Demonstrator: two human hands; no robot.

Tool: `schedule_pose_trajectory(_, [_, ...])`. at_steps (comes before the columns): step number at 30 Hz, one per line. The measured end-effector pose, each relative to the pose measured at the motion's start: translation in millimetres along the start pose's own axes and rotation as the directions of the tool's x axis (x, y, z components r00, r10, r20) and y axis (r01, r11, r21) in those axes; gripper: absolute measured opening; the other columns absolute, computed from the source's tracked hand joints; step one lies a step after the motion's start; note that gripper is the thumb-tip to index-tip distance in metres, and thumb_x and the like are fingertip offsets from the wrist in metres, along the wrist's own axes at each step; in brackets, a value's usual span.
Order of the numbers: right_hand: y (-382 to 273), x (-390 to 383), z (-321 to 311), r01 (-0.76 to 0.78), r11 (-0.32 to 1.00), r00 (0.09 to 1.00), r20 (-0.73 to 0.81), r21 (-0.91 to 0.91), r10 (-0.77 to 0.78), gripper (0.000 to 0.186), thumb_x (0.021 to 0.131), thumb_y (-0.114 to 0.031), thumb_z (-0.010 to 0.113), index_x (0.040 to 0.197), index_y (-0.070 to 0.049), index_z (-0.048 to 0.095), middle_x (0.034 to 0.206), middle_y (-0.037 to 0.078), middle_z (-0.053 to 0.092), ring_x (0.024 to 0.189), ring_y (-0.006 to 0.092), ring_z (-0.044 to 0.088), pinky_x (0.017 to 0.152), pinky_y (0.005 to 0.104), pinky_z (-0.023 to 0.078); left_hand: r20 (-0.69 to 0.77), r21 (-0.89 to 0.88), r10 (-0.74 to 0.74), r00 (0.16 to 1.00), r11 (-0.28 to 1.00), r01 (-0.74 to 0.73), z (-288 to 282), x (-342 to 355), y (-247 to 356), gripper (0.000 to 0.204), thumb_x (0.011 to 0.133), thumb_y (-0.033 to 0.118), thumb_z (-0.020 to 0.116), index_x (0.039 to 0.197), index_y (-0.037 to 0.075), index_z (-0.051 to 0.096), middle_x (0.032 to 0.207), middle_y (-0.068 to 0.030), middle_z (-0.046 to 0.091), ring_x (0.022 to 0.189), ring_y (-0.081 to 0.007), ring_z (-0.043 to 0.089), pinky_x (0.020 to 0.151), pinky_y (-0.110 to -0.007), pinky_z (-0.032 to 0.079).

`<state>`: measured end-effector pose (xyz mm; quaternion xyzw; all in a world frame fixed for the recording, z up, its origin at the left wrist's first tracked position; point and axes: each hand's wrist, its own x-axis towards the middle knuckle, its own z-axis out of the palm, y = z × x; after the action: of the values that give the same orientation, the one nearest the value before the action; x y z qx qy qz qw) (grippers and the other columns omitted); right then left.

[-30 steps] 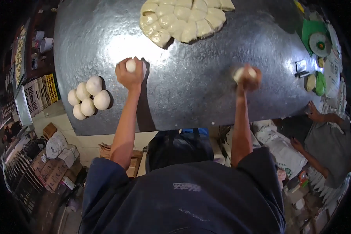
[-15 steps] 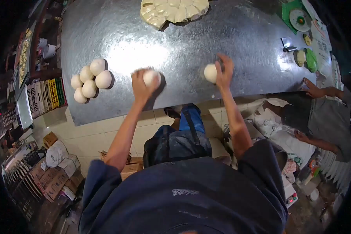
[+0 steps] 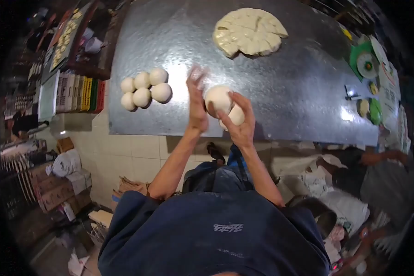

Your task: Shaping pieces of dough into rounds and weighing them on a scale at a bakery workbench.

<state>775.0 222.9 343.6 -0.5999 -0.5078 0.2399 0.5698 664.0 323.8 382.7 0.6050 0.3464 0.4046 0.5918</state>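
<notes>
My left hand [image 3: 198,103] is upright with its fingers stretched out, slightly blurred at the tips, and its palm faces a round dough ball [image 3: 218,96] close beside it. The thumb and fingers of my right hand [image 3: 244,122] grip that ball from the other side. A second dough ball [image 3: 236,115] shows between the right thumb and forefinger, partly covered by the hand. Both balls are near the front edge of the metal table [image 3: 308,103]. To the left, several smooth dough balls [image 3: 141,97] stand close together in two rows.
A flat round slab of dough [image 3: 248,34], cut into pieces, lies toward the back. At the right are a green scale [image 3: 361,62] and a green bag [image 3: 375,112]. Coloured crates [image 3: 80,93] stand beyond the left edge. Another person [image 3: 384,184] is at the far right.
My hands were apart, each at its own dough ball. Now they have come together, both balls are side by side at my right hand, and my left hand has opened. The view has shifted.
</notes>
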Motion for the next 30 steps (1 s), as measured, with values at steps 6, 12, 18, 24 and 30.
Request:
schedule_pose_trajectory(6, [-25, 72, 128, -0.264, 0.96, 0.918, -0.282, 0.095, 0.28, 0.068, 0.081, -0.025, 0.073, 0.138, -0.007, 0.039, 0.131, 0.023, 0.042, 0.126, 0.037, 0.039, 0.101, 0.0446, 0.036, -0.692, 0.259, 0.284, 0.663, 0.956, -0.139, -100, 32, -2, 0.046, 0.101, 0.04, 0.037, 0.128, 0.002, 0.04, 0.124, -0.0141, 0.05, 0.117, -0.0234, 0.048, 0.105, -0.037, 0.032])
schedule_pose_trajectory(12, [40, 76, 100, -0.478, 0.875, 0.815, 0.336, -0.074, 0.473, 0.076, 0.078, -0.035, 0.076, 0.137, -0.009, 0.037, 0.13, 0.024, 0.034, 0.113, 0.0378, 0.047, 0.091, 0.0464, 0.045, -0.748, 0.384, 0.034, 0.663, 0.837, 0.39, -150, -34, -34, 0.049, 0.089, 0.021, 0.066, 0.128, 0.005, 0.042, 0.118, -0.0129, 0.048, 0.104, -0.0225, 0.051, 0.089, -0.038, 0.043])
schedule_pose_trajectory(18, [100, 130, 61, -0.405, 0.895, 0.831, 0.331, -0.188, 0.446, 0.089, 0.069, -0.028, 0.085, 0.141, -0.018, 0.033, 0.122, 0.017, 0.037, 0.104, 0.0284, 0.052, 0.073, 0.0355, 0.056, -0.665, 0.629, -0.167, 0.728, 0.401, 0.666, -218, -48, -26, 0.086, 0.072, 0.029, 0.082, 0.141, 0.015, 0.032, 0.132, -0.022, 0.033, 0.117, -0.0349, 0.042, 0.096, -0.046, 0.04])
schedule_pose_trajectory(24, [71, 176, 177, -0.155, 0.943, 0.822, 0.491, -0.294, 0.288, 0.108, 0.059, -0.033, 0.09, 0.145, -0.019, 0.028, 0.127, 0.018, 0.033, 0.11, 0.0335, 0.047, 0.09, 0.0438, 0.049, -0.299, 0.9, -0.205, 0.932, 0.265, 0.347, -306, 30, -66, 0.133, 0.044, 0.033, 0.093, 0.15, 0.02, 0.015, 0.145, -0.028, 0.027, 0.134, -0.0456, 0.026, 0.105, -0.054, 0.03])
schedule_pose_trajectory(30, [83, 160, 197, -0.333, 0.931, 0.869, 0.335, -0.146, 0.364, 0.087, 0.065, -0.031, 0.088, 0.135, -0.01, 0.04, 0.123, 0.018, 0.038, 0.109, 0.031, 0.043, 0.09, 0.0426, 0.045, 0.035, 0.772, -0.331, 0.943, 0.608, 0.185, -356, 53, -70, 0.13, 0.047, 0.037, 0.093, 0.15, 0.012, 0.016, 0.142, -0.0255, 0.032, 0.13, -0.0438, 0.031, 0.106, -0.051, 0.029])
